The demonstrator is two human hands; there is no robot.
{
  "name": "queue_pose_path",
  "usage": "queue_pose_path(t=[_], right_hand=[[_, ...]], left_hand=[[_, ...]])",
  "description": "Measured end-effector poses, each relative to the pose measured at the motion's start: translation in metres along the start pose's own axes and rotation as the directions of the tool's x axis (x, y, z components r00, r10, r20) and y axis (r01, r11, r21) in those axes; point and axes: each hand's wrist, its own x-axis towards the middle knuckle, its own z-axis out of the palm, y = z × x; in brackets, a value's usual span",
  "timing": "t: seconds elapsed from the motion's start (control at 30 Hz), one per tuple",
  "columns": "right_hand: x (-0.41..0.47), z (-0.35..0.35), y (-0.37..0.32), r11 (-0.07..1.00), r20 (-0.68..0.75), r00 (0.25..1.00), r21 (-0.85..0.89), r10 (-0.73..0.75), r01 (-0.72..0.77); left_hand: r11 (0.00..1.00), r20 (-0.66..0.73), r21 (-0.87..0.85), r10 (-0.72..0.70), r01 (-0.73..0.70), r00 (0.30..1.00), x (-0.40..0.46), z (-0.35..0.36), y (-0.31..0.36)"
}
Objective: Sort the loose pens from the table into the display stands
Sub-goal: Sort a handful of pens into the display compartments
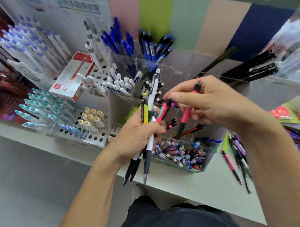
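My left hand [135, 136] grips a bundle of pens [149, 124]: a white one, a yellow one, a pink one and black-tipped ones, tips pointing down. To its right, my right hand [212, 103] holds a single pink-and-black pen [183, 117] upright, close to the bundle, and its index finger touches the pink pen in the bundle. Both hands hover above clear display stands [133, 67] with compartments of white, blue and black pens. Several loose pens [237, 158] lie on the table [203, 185] at the right.
A clear bin of mixed small pens [182, 154] sits just under my hands. Perforated stands with teal, yellow and purple-capped pens [42, 109] fill the left. A red-and-white pen box [72, 77] lies among them. Black pen boxes [254, 66] rest at the right.
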Motion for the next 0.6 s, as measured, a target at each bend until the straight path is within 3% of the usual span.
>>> queue_pose_path(t=[0.23,0.37,0.47,0.6], right_hand=[[0.001,0.007,0.017,0.990,-0.134,0.985,0.078,-0.109,0.120],[-0.006,-0.003,0.012,0.980,-0.339,0.928,0.060,-0.156,0.187],[-0.018,-0.025,0.008,0.971,-0.507,0.831,-0.063,-0.229,0.229],[-0.029,-0.008,0.014,0.923,-0.494,0.799,-0.335,-0.344,0.191]], left_hand=[[0.979,-0.011,-0.205,-0.009,0.006,1.000,0.001,0.008,-0.003],[0.946,-0.108,-0.322,0.009,-0.043,0.994,-0.005,-0.004,-0.014],[0.959,-0.245,-0.272,0.010,-0.079,0.969,-0.009,-0.019,-0.023],[0.993,-0.401,-0.011,0.102,-0.116,0.910,-0.008,-0.030,-0.024]])
